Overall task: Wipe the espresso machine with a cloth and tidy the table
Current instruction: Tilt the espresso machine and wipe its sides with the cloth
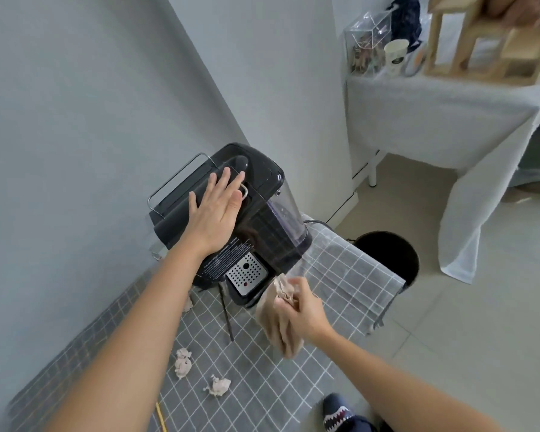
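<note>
The left hand [215, 210] is lying flat, fingers straight, on top of the espresso machine [262, 219]. The right hand [303, 307] is gripping a bunched cloth [276, 319] in curled fingers, just beside the machine's drip tray [247, 272].

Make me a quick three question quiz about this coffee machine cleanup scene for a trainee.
1. True or false: the left hand lies flat on top of the espresso machine.
2. What does the right hand hold? A) cup B) cloth C) sponge
3. Fill in: crumpled paper wads lie on the checked ____.

Key: 1 true; 2 B; 3 tablecloth.
</note>
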Available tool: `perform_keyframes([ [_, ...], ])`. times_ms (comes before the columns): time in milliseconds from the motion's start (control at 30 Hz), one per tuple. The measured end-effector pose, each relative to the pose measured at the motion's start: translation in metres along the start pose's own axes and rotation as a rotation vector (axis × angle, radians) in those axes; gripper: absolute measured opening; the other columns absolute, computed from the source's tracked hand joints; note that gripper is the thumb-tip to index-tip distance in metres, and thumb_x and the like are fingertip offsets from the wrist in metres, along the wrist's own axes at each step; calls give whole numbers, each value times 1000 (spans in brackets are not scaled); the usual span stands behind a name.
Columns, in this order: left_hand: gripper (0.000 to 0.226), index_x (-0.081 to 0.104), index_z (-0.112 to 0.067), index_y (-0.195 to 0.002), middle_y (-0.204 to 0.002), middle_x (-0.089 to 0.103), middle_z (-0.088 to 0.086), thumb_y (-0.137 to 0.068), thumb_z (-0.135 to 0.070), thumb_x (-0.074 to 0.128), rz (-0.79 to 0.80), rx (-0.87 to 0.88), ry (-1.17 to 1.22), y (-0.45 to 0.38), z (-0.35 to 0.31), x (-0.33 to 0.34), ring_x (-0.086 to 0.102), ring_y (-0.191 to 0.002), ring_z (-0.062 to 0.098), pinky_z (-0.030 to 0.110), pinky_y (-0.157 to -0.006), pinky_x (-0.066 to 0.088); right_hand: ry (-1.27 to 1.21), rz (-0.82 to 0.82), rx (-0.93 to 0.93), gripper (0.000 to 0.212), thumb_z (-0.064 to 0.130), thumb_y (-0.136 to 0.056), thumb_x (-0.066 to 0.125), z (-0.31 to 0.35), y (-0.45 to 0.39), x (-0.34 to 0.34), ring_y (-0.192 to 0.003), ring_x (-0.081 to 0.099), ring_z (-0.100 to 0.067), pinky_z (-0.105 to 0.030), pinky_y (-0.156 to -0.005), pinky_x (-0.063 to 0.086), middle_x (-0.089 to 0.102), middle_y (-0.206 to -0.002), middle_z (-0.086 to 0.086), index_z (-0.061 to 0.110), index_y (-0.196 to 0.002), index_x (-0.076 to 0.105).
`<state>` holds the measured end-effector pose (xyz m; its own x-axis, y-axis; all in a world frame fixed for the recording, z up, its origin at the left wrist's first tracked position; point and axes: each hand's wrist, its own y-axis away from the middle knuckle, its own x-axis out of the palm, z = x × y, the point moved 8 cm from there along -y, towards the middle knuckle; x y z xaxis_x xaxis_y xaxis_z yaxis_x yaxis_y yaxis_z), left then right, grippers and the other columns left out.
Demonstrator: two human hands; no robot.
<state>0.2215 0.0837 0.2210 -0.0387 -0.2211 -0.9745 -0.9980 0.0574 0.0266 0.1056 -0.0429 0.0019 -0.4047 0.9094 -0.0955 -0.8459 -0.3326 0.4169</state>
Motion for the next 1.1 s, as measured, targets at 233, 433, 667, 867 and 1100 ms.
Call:
perform_keyframes([
  [233, 51, 51, -22, -136, -147, 43, -9, -101, -43, 19, -200, 2, 68, 10, -4, -22, 17, -145, 9, 54, -111, -15, 279, -77, -78, 24, 15, -97, 58, 47, 10, -43, -108, 60, -16, -23, -84, 48, 62, -126, -3, 14, -120, 59],
  [433, 30, 73, -16, -87, -89, 75, 0, -93, -31, 48, -564, -67, 187, 11, 37, -85, 68, -86, 22, 55, -104, 35, 99, -202, -326, 12, 22, -96, 60, 187, 27, -57, -57, 68, -7, -14, -52, 50, 70, -73, 0, 16, -86, 65],
  [667, 28, 68, -10, -113, -117, 69, 8, -95, -18, 49, -348, -262, 175, -33, 127, -86, 60, -112, 27, 33, -97, 44, -94, -188, -98, 27, 28, -96, 59, 225, 3, -31, -43, 61, -13, -22, -41, 44, 69, -65, -6, 4, -88, 68],
  [867, 19, 73, -7, -100, -95, 72, 11, -91, -14, 57, -190, -286, 251, -67, 140, -73, 65, -89, 26, 29, -85, 47, -301, -178, -12, 27, 17, -97, 57, 221, -9, -21, -45, 58, -15, -21, -41, 42, 65, -59, -6, 1, -77, 65],
  [1100, 23, 74, -3, -92, -93, 73, 9, -92, -15, 55, -132, -336, 295, -75, 146, -76, 63, -86, 22, 20, -74, 37, -263, -212, -11, 30, 14, -98, 53, 228, -25, -31, -42, 52, -9, -21, -45, 43, 58, -51, -1, 5, -71, 62],
])
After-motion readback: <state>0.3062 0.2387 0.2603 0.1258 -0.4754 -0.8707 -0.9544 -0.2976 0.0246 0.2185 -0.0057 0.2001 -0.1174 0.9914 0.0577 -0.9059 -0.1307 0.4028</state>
